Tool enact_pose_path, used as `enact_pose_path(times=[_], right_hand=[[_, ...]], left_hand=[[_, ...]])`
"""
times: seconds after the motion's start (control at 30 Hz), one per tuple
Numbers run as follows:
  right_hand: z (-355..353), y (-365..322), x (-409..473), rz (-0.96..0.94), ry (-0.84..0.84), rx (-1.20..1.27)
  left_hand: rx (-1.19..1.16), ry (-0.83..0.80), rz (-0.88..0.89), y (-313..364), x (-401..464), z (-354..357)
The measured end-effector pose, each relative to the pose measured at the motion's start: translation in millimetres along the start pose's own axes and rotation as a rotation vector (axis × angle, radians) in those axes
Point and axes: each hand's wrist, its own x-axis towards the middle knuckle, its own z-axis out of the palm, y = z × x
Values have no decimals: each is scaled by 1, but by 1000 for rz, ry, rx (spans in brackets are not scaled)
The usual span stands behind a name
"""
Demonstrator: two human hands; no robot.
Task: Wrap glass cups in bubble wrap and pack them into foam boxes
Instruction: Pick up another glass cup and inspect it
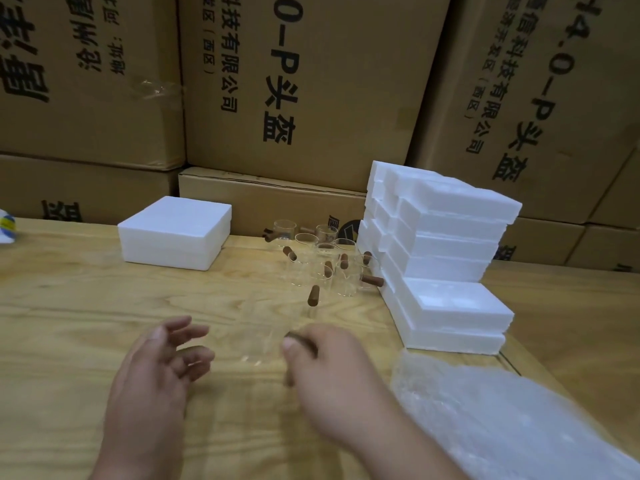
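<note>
A clear glass cup [259,336] with a brown wooden handle lies low over the wooden table between my hands. My right hand [332,372] pinches that handle with thumb and fingers. My left hand [159,365] hovers just left of the cup, fingers spread and relaxed; a blurred brown shape shows by its fingertips. Behind stand several more glass cups [322,265] with wooden handles. A closed white foam box [175,233] sits at the back left. A sheet of bubble wrap [502,420] lies at the lower right.
A stepped stack of white foam boxes [446,247] stands right of the cups. Large printed cardboard cartons [294,81] wall off the back of the table [69,323]. A small white and blue object [7,226] shows at the left edge.
</note>
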Motion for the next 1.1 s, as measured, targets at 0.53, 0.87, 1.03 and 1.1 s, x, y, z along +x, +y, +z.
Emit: enact_pose_path(times=[0.53,0.87,1.03,1.1], right_hand=[[42,53,39,58,-143,965],[39,67,56,61,71,1082],[41,70,60,36,147,1077],[42,70,60,30,140,1068]], left_hand=[[352,-201,-92,-9,-15,7],[326,-126,-177,-40,-2,46],[299,-120,-226,-44,6,51],[280,-144,-241,-39,5,46]])
